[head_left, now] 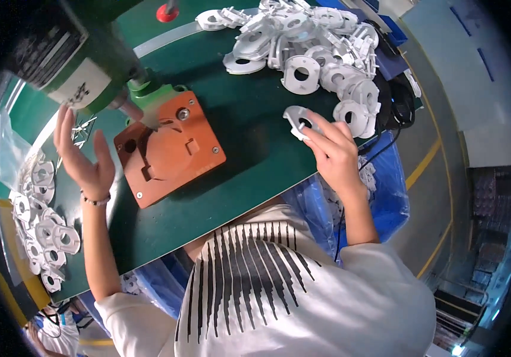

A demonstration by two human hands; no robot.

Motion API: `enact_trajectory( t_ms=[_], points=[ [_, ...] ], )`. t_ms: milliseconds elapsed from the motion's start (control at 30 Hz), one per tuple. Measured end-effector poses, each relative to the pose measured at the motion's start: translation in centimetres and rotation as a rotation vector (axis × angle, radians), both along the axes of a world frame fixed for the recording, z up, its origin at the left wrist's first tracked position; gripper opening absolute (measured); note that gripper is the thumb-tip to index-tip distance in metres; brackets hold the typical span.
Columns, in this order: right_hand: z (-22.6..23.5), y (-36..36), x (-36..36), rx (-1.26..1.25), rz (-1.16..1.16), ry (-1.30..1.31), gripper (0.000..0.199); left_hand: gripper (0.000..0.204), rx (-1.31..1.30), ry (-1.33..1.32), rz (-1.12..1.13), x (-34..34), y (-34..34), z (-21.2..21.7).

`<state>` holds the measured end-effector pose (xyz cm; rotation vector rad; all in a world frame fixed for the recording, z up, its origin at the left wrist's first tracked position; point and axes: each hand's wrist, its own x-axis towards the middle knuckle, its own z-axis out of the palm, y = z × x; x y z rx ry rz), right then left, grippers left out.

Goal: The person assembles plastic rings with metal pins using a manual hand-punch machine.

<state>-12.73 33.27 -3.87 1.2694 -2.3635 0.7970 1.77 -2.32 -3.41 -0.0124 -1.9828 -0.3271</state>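
My right hand [334, 149] pinches a white ring-shaped plastic part [296, 121] over the right side of the green table. My left hand [84, 157] is raised beside the machine with its fingers spread, and nothing is in it. Between the hands sits an orange fixture block [172, 152] with a round recess, slots and corner screws; no white part lies in it. The green press machine [89, 65] reaches over the block from the upper left, its spindle tip close above the block's far edge.
White ring parts [303, 35] are heaped at the back right, and more [47, 229] lie along the left edge. Thin metal pins [83, 131] lie behind my left hand. A blue-lined bin [386, 184] stands below the right edge. A red button [167, 13] is at the top.
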Motion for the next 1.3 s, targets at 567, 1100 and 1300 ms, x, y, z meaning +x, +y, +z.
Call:
enact_trajectory(
  t_ms=[567, 1100, 1300],
  points=[
    [4.3, -13.4, -0.5, -0.184, 0.876, -0.147, 0.017, 0.059, 0.166, -0.19, -0.093, 1.0, 1.3, -1.9],
    [5.3, -14.7, 2.2, 0.001, 0.478, -0.072, 0.03, 0.068, 0.171, -0.158, -0.121, 1.8, 0.5, -2.0],
    [4.8, -17.1, -0.5, 0.023, 0.797, -0.347, 0.017, 0.063, 0.181, -0.172, -0.116, 1.9, 0.6, -1.8]
  ],
)
